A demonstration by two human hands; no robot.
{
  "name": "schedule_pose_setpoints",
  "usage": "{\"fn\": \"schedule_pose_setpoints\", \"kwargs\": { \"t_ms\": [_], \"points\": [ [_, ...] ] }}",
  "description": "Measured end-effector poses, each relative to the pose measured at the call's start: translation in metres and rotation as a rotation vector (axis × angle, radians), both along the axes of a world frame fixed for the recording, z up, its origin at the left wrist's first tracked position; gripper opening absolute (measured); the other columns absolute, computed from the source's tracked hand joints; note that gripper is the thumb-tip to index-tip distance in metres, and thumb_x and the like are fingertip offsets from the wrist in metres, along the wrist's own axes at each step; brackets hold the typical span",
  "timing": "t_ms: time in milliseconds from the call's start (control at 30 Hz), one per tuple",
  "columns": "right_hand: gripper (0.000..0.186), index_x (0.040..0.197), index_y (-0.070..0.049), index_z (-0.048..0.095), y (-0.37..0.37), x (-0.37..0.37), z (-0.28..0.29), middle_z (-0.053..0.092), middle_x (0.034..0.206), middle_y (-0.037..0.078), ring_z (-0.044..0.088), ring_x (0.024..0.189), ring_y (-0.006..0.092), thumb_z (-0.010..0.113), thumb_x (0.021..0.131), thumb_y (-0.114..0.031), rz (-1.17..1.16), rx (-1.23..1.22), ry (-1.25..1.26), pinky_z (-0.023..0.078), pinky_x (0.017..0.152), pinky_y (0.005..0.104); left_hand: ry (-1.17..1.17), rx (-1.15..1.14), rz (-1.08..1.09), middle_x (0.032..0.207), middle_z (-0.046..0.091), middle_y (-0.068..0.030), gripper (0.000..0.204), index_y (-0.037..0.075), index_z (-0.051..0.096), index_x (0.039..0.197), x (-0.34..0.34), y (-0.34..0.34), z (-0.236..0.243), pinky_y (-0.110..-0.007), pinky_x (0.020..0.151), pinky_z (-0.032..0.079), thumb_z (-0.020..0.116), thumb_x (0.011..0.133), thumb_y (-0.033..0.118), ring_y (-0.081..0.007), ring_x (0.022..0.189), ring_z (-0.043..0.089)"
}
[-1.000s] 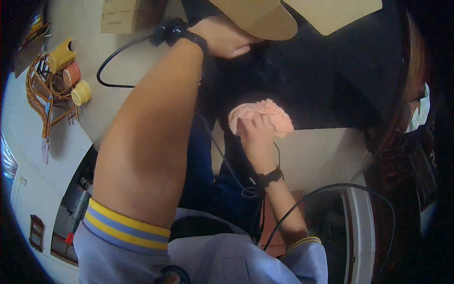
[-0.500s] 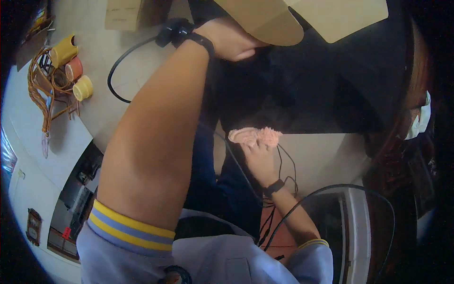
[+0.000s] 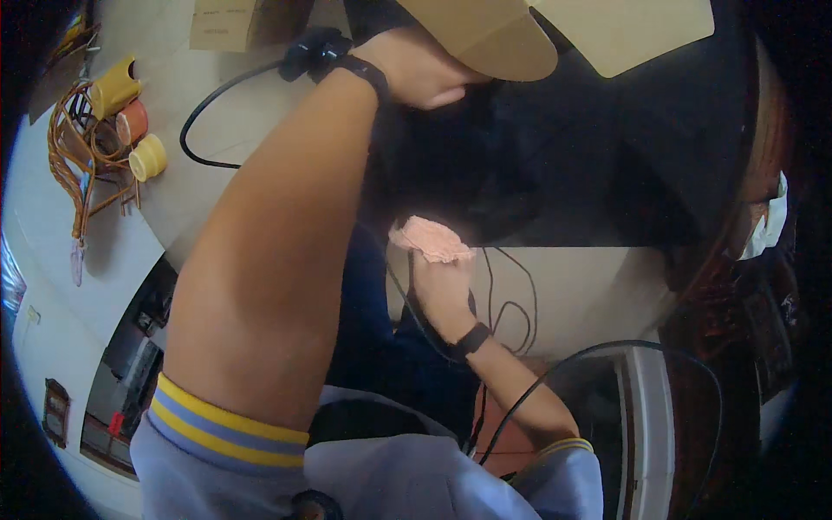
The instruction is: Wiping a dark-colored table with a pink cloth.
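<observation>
A fluffy pink cloth is bunched in my right hand, whose fingers are closed around it beneath. It sits just off the near edge of a dark, glossy tabletop. My left arm stretches far forward across the view. At its end my left hand lies against a tan cardboard flap. The flap covers most of its fingers; only the thumb side shows, low over the dark top. Each wrist wears a black band, and a black device with a cable is attached by the left one.
Another cardboard flap spreads over the far side. Black cables loop beside my right arm and below the table edge. At left stands a wicker rack with yellow and pink pots. A white crumpled sheet lies at right.
My right hand has moved left and turned, carrying the pink cloth with it; the cloth looks more bunched. My left hand stays at the cardboard flap.
</observation>
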State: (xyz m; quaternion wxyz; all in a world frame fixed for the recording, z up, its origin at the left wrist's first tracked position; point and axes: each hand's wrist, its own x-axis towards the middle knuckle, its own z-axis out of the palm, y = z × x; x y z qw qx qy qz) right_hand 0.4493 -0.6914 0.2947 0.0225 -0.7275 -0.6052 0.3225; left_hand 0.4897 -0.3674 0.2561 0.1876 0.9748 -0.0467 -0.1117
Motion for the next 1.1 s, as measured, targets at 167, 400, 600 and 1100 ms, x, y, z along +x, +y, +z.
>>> {"fn": "schedule_pose_setpoints", "kwargs": {
  "t_ms": [167, 400, 600, 1100],
  "points": [
    [0.026, 0.107, -0.009, 0.062, -0.009, 0.002, -0.003, 0.068, 0.088, 0.011, 0.066, 0.071, 0.0230, 0.055, 0.082, -0.011, 0.055, -0.022, -0.040, 0.047, 0.083, 0.0395, -0.051, -0.044, 0.027, 0.119, 0.061, -0.0090, 0.039, 0.022, 0.057, 0.125, 0.005, 0.000, -0.005, -0.044, 0.095, 0.048, 0.053, 0.086, 0.028, -0.0310, 0.110, 0.058],
    [0.028, 0.110, -0.008, 0.061, -0.014, 0.005, 0.003, 0.066, 0.067, 0.010, 0.065, 0.060, 0.0228, 0.053, 0.083, -0.012, 0.054, -0.146, 0.034, 0.050, 0.081, 0.0385, 0.033, -0.004, 0.002, 0.119, 0.060, -0.0096, 0.040, 0.021, 0.057, 0.125, 0.013, 0.000, 0.002, -0.044, 0.094, 0.048, 0.054, 0.086, 0.029, -0.0315, 0.108, 0.059],
    [0.023, 0.104, -0.007, 0.061, -0.005, 0.003, -0.007, 0.063, 0.059, 0.010, 0.063, 0.055, 0.0243, 0.053, 0.083, -0.011, -0.012, -0.012, -0.005, 0.049, 0.075, 0.0377, -0.108, -0.045, 0.019, 0.112, 0.063, -0.0097, 0.039, 0.021, 0.058, 0.123, 0.009, 0.001, -0.005, -0.042, 0.092, 0.049, 0.054, 0.086, 0.029, -0.0316, 0.103, 0.061],
    [0.023, 0.105, 0.000, 0.060, 0.006, 0.055, 0.027, 0.064, 0.089, 0.021, 0.061, 0.089, 0.0357, 0.050, 0.093, -0.017, -0.570, -0.351, 0.295, 0.047, 0.076, 0.0432, 0.145, 0.025, -0.034, 0.119, 0.061, -0.0084, 0.041, 0.021, 0.056, 0.126, 0.016, -0.005, 0.003, -0.043, 0.099, 0.045, 0.052, 0.086, 0.029, -0.0312, 0.113, 0.056]
  ]
}}
